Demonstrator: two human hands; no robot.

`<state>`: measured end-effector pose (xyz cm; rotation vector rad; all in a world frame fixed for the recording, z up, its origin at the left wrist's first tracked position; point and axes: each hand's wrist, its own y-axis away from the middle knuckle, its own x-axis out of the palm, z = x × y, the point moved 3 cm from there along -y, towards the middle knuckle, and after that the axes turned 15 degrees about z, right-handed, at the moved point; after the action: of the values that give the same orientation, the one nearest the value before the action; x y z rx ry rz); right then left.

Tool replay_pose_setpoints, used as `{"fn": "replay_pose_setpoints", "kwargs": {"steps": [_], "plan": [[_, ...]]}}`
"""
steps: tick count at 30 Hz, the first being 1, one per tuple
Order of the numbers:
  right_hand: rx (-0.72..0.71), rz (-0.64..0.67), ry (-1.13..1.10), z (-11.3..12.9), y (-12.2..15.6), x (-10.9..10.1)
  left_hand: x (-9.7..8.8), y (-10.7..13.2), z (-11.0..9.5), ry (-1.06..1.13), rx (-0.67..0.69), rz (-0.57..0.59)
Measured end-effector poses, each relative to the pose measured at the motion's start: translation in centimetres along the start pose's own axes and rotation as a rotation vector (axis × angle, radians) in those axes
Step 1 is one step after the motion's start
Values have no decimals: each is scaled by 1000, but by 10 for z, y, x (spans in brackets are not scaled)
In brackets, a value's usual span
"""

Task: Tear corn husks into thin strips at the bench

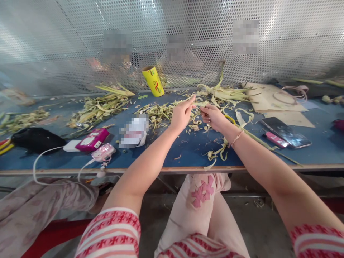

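My left hand [183,114] hovers over the pale, dry plant scraps with its fingers stretched out and the index finger pointing away from me. Close to its right, my right hand [212,117] is closed in a pinch; what its fingertips hold is too small to make out. Beneath and left of the hands lies a heap of curled plant pieces [158,116]. Behind the right hand spreads a bundle of pale leafy stalks [228,94]. A long green stalk [259,140] runs from near my right wrist toward the table's front edge.
A yellow cardboard tube [153,81] leans by the perforated metal screen [209,21]. Left stand a white packet [137,132], a magenta adapter [92,139], a cabled pink case [103,153] and a black pouch [37,139]. Right lie a phone [286,132] and cardboard [268,96]. Another person's leg [51,204] shows lower left.
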<state>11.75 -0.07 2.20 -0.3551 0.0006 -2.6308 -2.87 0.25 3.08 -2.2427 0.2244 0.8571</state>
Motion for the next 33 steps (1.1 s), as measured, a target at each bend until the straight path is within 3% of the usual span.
{"fn": "replay_pose_setpoints", "kwargs": {"steps": [4,12,18,24,31,33], "plan": [[0,-30,-24,2,1,-2,5,0,0,-221,185,130],[1,-24,-74,4,0,-8,18,3,3,-218,101,312],[30,-52,-32,5,3,-5,14,4,-1,-97,6,266],[25,-4,-80,4,3,-2,10,4,1,33,-77,131],[20,39,-75,0,0,-5,15,-2,13,156,-57,250],[14,47,-73,-1,0,-5,17,-1,20,205,-70,236]]}}
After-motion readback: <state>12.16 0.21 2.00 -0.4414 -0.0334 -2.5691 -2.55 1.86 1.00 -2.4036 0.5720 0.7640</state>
